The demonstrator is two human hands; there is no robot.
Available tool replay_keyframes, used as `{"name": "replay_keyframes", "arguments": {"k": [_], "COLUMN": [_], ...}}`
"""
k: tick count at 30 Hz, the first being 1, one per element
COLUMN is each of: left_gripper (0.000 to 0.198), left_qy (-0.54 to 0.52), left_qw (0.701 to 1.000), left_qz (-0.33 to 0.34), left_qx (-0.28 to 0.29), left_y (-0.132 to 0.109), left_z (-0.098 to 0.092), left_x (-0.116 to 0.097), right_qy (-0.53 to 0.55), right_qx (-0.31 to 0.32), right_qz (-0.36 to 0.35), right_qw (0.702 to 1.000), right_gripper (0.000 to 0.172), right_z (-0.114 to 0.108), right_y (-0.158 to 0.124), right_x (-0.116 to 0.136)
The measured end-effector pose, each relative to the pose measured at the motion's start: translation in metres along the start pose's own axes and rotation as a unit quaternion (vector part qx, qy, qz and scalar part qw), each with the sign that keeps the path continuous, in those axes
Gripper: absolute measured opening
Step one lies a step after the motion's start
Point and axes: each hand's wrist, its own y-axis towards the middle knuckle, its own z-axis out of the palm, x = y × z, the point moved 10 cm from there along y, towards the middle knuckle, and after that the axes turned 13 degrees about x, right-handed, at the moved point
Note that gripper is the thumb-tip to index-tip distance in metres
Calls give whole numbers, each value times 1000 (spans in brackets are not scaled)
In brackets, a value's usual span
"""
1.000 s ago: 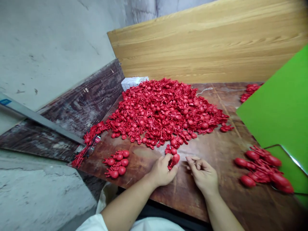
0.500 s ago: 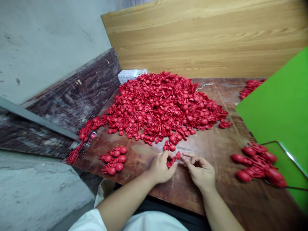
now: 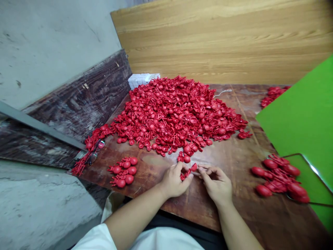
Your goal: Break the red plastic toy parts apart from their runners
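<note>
My left hand [image 3: 174,181] is closed around a small cluster of red plastic parts [image 3: 187,172] just above the brown table [image 3: 234,163]. My right hand [image 3: 215,183] sits right beside it, fingers curled, its fingertips pinching at the same cluster. A big heap of the same red plastic parts [image 3: 179,113] fills the table's far middle, its near edge a short way beyond my fingers. A small group of red ball-shaped pieces [image 3: 123,172] lies to the left of my left hand.
A pile of longer red pieces [image 3: 279,177] lies at the right, by a green board [image 3: 301,118] with a metal-rimmed tray. A wooden panel [image 3: 221,41] stands behind the table. A white box [image 3: 142,80] sits at the heap's back left. Eyeglasses [image 3: 94,155] rest near the table's left edge.
My hands have drawn together; the right fingertips now meet the red cluster in my left hand. The view has shifted slightly.
</note>
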Motion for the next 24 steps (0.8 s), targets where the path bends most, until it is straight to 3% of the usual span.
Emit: {"name": "replay_keyframes", "arguments": {"k": [9,24], "left_gripper": [23,29], "left_qy": [-3,-13], "left_qw": [1000,1000], "left_qz": [1,18], "left_qx": [-1,4], "left_y": [-1,-1], "left_z": [1,0], "left_x": [1,-2], "right_qy": [18,45], "right_qx": [-21,31], "right_qz": [-3,21], "right_qw": [1000,998], "right_gripper": [30,28], "right_z": [-2,6], "right_y": [-2,-1], "right_x": [-1,-10]}}
